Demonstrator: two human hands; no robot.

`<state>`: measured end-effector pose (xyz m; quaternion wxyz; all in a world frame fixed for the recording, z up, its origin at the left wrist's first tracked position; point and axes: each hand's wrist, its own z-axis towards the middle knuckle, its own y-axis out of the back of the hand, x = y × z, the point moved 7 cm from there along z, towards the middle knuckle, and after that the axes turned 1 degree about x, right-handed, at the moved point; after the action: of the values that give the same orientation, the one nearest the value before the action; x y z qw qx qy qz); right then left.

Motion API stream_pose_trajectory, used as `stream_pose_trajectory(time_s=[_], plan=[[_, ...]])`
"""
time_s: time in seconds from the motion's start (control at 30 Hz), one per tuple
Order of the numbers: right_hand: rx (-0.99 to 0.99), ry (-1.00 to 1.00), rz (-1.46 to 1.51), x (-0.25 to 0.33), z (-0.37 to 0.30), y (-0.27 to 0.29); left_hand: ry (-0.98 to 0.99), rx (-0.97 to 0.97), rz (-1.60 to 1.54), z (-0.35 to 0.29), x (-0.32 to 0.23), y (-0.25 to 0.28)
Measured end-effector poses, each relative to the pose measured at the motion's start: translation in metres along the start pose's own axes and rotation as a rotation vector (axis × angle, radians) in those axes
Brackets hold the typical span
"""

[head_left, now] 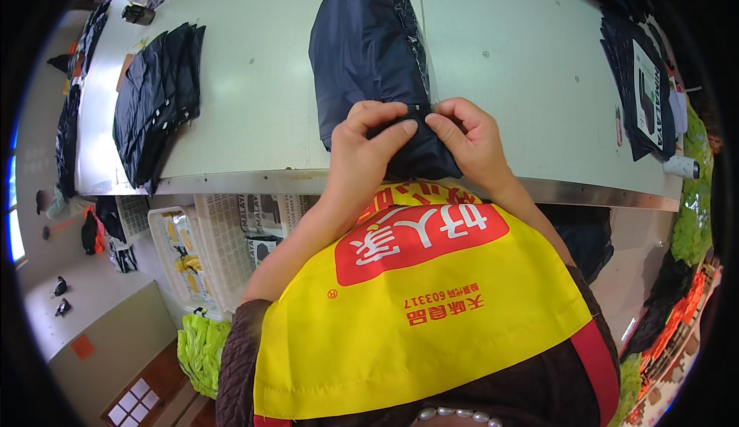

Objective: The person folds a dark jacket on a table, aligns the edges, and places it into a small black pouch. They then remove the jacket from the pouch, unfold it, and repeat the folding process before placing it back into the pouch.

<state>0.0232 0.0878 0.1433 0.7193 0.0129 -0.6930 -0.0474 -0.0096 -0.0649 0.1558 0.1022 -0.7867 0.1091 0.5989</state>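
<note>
A long, padded-looking piece of dark navy fabric [356,50] lies folded on the pale table, pointing away from me. Shiny clear plastic [412,31] runs along its right side. Both hands meet at its near end, close to the table's front edge. My left hand [363,138] is closed, its thumb and fingertips pinching the cloth beside a small dark piece with a light mark. From the other side my right hand [475,141] pinches the same spot, thumb and forefinger bent. The exact thing between the fingertips is too small to make out.
Stacked dark fabric pieces [159,104] lie on the table's left. Dark packages with a white card [647,92] stand at the right, near a white roll [681,167]. Below the table's metal edge [585,194] are white plastic crates [219,254] and a bright green bag [202,354].
</note>
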Motion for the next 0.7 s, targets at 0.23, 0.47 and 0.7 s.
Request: stream_pose_trajectory(time_s=[0.23,0.47,0.7], plan=[[-0.059,0.090,-0.085,0.012,-0.008,-0.017,0.177,-0.104,-0.103,-0.014,0.001,0.012],[0.212,-0.142,-0.007,-0.006,0.008,-0.028,0.054,-0.156,0.174,-0.023,0.001,0.030],[0.169,-0.056,0.087,-0.003,0.000,-0.037,0.007,-0.264,0.117,-0.032,0.015,0.038]])
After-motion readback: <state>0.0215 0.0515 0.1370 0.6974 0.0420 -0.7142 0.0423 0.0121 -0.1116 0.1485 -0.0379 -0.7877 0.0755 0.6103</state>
